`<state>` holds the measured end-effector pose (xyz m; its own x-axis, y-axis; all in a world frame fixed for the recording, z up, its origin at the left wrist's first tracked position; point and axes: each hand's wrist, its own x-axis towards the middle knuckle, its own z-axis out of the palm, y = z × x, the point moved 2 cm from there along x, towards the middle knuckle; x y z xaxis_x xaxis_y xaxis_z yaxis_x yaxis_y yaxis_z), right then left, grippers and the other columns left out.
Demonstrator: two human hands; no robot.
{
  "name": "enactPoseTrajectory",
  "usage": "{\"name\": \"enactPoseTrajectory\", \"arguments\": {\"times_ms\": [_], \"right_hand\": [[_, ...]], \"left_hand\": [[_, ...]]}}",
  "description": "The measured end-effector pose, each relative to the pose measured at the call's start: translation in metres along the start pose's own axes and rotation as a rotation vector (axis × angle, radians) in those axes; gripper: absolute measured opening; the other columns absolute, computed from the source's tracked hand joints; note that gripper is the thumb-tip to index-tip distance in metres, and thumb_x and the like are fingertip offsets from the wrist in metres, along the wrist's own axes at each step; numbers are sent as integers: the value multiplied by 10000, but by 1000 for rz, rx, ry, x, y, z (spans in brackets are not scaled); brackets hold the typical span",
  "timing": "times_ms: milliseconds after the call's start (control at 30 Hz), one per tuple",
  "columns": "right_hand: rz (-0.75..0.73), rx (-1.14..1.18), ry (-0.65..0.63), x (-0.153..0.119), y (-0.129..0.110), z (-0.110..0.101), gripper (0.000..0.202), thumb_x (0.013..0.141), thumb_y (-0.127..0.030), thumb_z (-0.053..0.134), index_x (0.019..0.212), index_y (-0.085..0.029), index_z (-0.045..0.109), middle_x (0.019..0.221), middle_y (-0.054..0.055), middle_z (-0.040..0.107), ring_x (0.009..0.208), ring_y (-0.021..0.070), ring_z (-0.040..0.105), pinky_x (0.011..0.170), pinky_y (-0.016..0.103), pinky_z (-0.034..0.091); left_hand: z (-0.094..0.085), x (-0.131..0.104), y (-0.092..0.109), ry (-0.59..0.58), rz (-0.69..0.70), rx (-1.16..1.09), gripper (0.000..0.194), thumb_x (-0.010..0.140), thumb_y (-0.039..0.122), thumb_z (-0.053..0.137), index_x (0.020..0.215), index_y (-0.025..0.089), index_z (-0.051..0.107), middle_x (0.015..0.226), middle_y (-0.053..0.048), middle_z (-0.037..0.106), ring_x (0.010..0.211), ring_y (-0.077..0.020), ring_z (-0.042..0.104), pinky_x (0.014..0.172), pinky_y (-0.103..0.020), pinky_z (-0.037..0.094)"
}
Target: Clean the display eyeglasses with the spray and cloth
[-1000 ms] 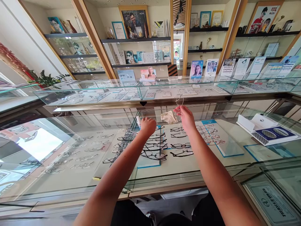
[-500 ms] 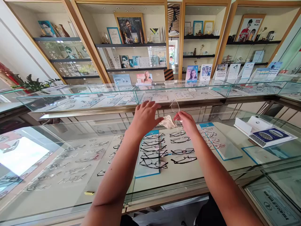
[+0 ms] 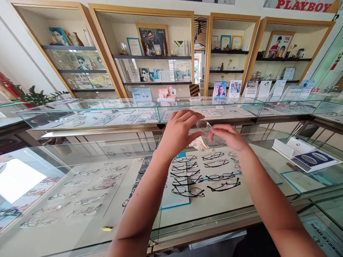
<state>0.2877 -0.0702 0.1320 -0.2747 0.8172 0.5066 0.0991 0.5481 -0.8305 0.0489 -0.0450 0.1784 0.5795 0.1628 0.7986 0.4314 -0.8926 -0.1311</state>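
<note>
Pinching thin-rimmed eyeglasses [image 3: 208, 126] in right hand [image 3: 227, 136] | parting thumb from fingers of left hand [image 3: 178, 132], beside lens [image 3: 202, 125], whether touching unclear | suspended between both hands, above glass counter [image 3: 214, 216], near crumpled cloth [image 3: 199, 144] | lettered "HOYA" on framed poster [image 3: 151, 40], "PLAYBOY" on wall sign [image 3: 302, 5]

Left hand [image 3: 180, 129] arched — right hand [image 3: 228, 136] pinched

Daylight brightens the shop, glaring white on the glass counter [image 3: 88, 239] left of the hands [image 3: 207, 130], while shadow darkens the floor below them. Wide-angle distortion tilts the outer shelves [image 3: 77, 70] beyond the grip; the thin eyeglasses [image 3: 204, 125] between the fingers appear soft, perhaps slightly blurred.
</note>
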Motion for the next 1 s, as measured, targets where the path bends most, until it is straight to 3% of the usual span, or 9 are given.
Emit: {"name": "enactPoseTrajectory", "arguments": {"times_ms": [100, 200, 300, 400, 500, 600, 700, 1000], "right_hand": [[-33, -119, -93, 7, -44, -4, 341, 1079, -433, 709, 808, -250, 806, 822, 1, 785, 839, 181, 707, 934, 359, 533], [-69, -220, -128, 6, -79, -1, 374, 1093, -501, 710, 831, -248, 794, 827, 10, 783, 828, 193, 722, 887, 372, 564], [-182, -324, 40, -5, -97, 2, 350, 1123, -576, 653, 1064, -275, 823, 996, 33, 811, 968, 219, 756, 935, 392, 587], [-380, -404, 277, -18, -98, 4, 381, 1058, -580, 754, 1330, -313, 756, 1279, 60, 796, 1231, 280, 746, 1114, 471, 575], [-517, -489, 368, -23, -91, 8, 589, 961, -546, 873, 1471, -327, 675, 1411, 82, 748, 1355, 331, 708, 1239, 557, 520], [-592, -561, 432, -21, -87, 12, 642, 935, -495, 902, 1501, -336, 645, 1411, 85, 738, 1329, 338, 717, 1231, 581, 535], [-615, -640, 464, -17, -87, 15, 540, 966, -451, 874, 1451, -329, 672, 1319, 73, 766, 1265, 328, 732, 1179, 576, 571], [-573, -740, 504, -24, -94, 14, 427, 1042, -494, 793, 1435, -355, 700, 1286, 74, 805, 1235, 332, 769, 1178, 585, 593]], "left_hand": [[-21, -1, 5, 140, 14, 31, 331, 1029, 448, 840, 1312, 289, 770, 1225, -64, 863, 1140, -281, 771, 976, -449, 555], [-39, -3, 13, 264, 52, 69, 293, 1027, 493, 841, 1223, 284, 779, 1103, -36, 870, 1014, -244, 781, 911, -411, 548], [-52, -5, 18, 386, 62, 89, 306, 992, 506, 880, 1190, 294, 781, 1063, -24, 870, 971, -233, 787, 879, -398, 564], [-62, -8, 20, 499, 25, 90, 349, 953, 487, 923, 1210, 294, 787, 1062, -31, 862, 958, -236, 790, 862, -401, 591], [-67, -10, 21, 577, -23, 68, 380, 919, 472, 956, 1205, 285, 789, 1045, -28, 849, 956, -231, 787, 857, -396, 615], [-68, -11, 21, 610, -56, 36, 391, 901, 475, 972, 1185, 280, 787, 1013, -17, 833, 939, -219, 777, 847, -385, 624], [-64, -11, 19, 604, -93, -10, 420, 894, 513, 972, 1189, 283, 782, 1000, -12, 820, 917, -212, 757, 839, -388, 620], [-54, -13, 16, 575, -183, -40, 471, 939, 643, 888, 1245, 312, 752, 1095, -40, 803, 972, -236, 732, 849, -435, 597]]}}
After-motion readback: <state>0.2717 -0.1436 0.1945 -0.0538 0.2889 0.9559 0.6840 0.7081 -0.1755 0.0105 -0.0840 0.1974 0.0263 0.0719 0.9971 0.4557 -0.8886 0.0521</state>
